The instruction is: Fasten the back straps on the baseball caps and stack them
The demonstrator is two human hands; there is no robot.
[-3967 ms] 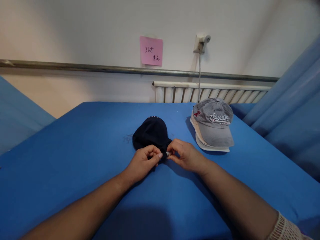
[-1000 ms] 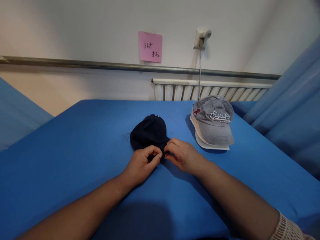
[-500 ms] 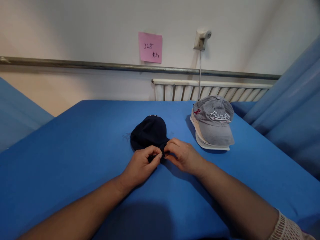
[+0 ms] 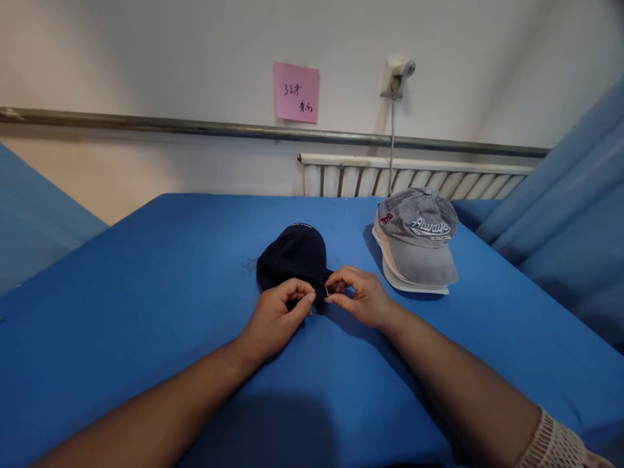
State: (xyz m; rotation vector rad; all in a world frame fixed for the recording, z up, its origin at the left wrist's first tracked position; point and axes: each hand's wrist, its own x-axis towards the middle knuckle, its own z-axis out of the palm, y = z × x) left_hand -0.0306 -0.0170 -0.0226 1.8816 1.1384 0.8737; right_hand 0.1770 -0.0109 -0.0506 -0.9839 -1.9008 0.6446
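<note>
- Right hand (image 4: 361, 296): edges rightward, clamped on slim shiny piece (image 4: 326, 291)
- Left hand (image 4: 280, 315): fingertips together on soft, domed, dark fabric cap (image 4: 295, 257)

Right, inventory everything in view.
Dark cap: one, near-black, on table
Grey cap: one, grey, topping right stack
Pale caps: count unclear, cream and white, underneath
Table: one, blue, beneath caps
Note: one, pink, on wall
Socket: one, off-white, right of note
Cord: one, grey, below socket
Pipe: one, metal-grey, along wall
Radiator: one, white, behind table
Curtains: two, blue, either side
Wall: one, whitish, background
Sleeve: one, cream, right arm
Left hand: one, bare, pinching dark cap
Right hand: one, bare, pinching dark cap
</note>
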